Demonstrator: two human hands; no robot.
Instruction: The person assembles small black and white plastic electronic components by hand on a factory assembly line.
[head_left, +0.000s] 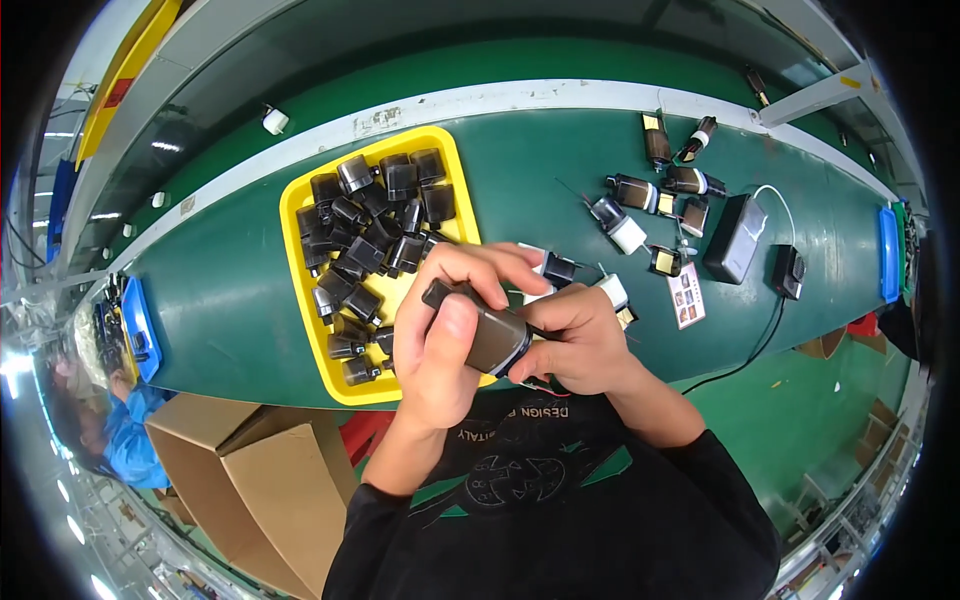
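A left hand (pixel 436 345) wraps its fingers around a dark plastic housing (pixel 492 342) while the right hand (pixel 585 342) pinches its pale-rimmed end, near a yellow tray (pixel 291 240) of black housings (pixel 366 252).

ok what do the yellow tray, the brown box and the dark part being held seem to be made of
Yellow tray: probably moulded plastic, smooth, with rounded corners and one even colour.
Brown box: apparently cardboard, matt, with folded flaps.
Dark part: likely smooth, smoky plastic with a slight sheen, though the look can't confirm it.
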